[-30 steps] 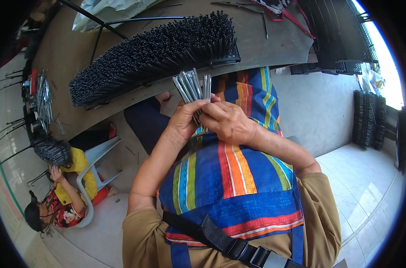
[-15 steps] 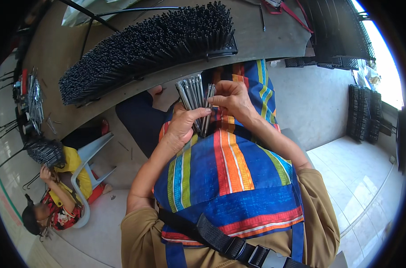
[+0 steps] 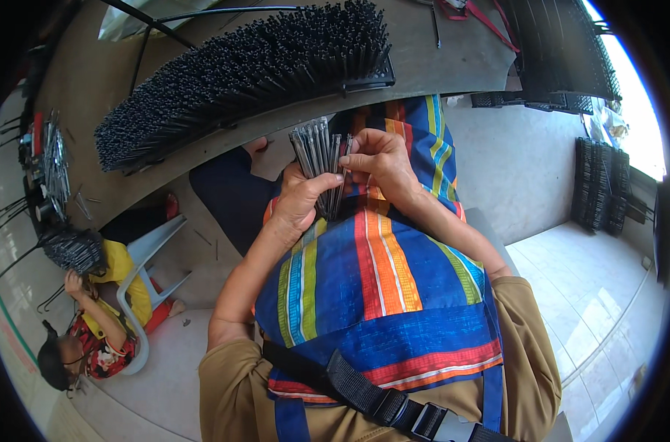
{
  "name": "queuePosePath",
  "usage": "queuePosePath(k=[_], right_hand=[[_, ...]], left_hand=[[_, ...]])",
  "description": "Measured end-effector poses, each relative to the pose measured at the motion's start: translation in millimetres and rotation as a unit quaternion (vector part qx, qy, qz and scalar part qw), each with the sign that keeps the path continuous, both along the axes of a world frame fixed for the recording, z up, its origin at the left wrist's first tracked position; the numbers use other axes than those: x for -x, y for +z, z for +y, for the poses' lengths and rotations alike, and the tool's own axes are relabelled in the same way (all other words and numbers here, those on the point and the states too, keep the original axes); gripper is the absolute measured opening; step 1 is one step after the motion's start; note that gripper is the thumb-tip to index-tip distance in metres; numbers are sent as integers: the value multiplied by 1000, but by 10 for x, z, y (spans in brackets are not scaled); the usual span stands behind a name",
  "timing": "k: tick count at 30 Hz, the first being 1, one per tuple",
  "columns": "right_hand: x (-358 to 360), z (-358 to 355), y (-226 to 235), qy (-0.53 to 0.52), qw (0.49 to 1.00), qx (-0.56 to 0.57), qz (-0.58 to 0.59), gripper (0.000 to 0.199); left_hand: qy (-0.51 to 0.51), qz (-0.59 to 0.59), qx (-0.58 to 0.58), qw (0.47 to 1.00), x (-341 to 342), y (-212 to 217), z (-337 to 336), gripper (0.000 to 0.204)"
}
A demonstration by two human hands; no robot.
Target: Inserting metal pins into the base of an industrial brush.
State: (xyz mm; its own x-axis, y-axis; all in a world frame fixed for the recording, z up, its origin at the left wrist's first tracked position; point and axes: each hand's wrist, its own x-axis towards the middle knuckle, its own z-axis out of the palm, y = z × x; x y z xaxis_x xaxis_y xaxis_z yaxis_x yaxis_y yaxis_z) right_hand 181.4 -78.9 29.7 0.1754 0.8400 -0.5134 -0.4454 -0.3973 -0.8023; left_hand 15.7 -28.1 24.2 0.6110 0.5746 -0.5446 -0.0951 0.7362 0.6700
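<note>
In front of my lap, my left hand (image 3: 301, 197) is closed round a fanned bundle of thin metal rods (image 3: 314, 147), its thumb lying across them. The rods stand nearly upright, with pale, knobby upper ends. At the bundle's right side, my right hand (image 3: 383, 163) pinches a rod near its top between thumb and fingers. That rod stands slightly apart from the others; whether more than one is in the pinch I cannot make out. Just beyond, on the table (image 3: 453, 74), a long black rack (image 3: 368, 82) holds a dense mass of similar upright dark rods (image 3: 254, 70).
A striped apron (image 3: 379, 258) covers my lap below the table's edge. At the left a co-worker (image 3: 114, 324) sits by a pale plastic chair (image 3: 139, 295), near loose rods (image 3: 55, 158). Black stacked pieces (image 3: 600, 184) stand against the right wall.
My right hand has shifted slightly left and up along the bundle's right edge. The rods at that side have separated a little, and the left hand still holds the bundle.
</note>
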Motion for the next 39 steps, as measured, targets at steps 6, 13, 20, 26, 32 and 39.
queuePosePath(k=[6,13,20,26,32,39], right_hand=[[4,48,94,-57,997,-47,-32,21],[-189,199,135,-89,978,-176,-73,34],[-8,380,-441,-95,994,59,2,21],[108,334,-554,-117,993,3,8,13],[72,349,-369,-105,994,11,36,14],[-204,408,-308,-80,995,4,-52,5]], left_hand=[[12,-10,-28,999,-23,10,31,29],[47,-39,-75,995,-223,172,106,36],[88,-48,65,993,-464,-407,348,34],[115,0,43,992,-441,-455,251,34],[115,2,52,992,-440,-293,190,29],[37,-3,95,995,-312,-208,235,31]])
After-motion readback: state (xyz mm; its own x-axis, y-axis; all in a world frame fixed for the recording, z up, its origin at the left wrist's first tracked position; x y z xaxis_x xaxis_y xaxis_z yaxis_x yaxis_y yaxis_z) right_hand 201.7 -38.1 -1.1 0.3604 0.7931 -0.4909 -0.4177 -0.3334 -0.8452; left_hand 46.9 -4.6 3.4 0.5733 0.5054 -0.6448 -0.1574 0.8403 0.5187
